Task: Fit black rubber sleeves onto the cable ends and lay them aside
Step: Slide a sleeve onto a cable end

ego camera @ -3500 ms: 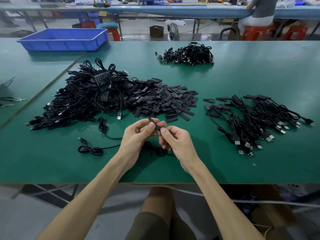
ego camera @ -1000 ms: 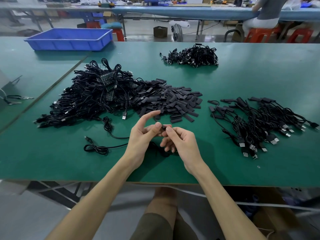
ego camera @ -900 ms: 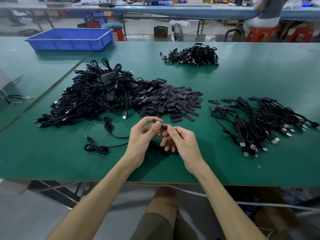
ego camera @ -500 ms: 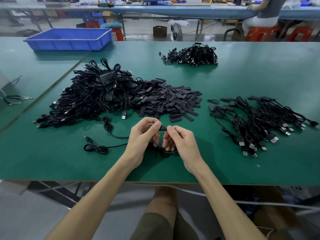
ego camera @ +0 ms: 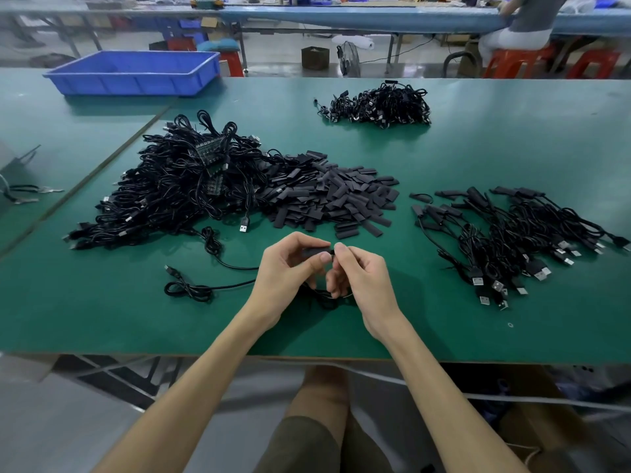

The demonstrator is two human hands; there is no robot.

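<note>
My left hand pinches a black rubber sleeve between thumb and forefinger just above the green table. My right hand pinches the cable end at the sleeve's right opening; that cable loops down beneath both hands. Loose sleeves lie heaped behind my hands. A big tangle of bare cables is at the left. Sleeved cables lie in a pile at the right.
Two loose cables lie left of my hands. A smaller cable bundle sits at the far middle. A blue bin stands at the far left. A seated person is at the back right.
My hands stayed together in front of me. My left forefinger came down from its raised position onto the sleeve, and the sleeve turned to lie level between the two hands.
</note>
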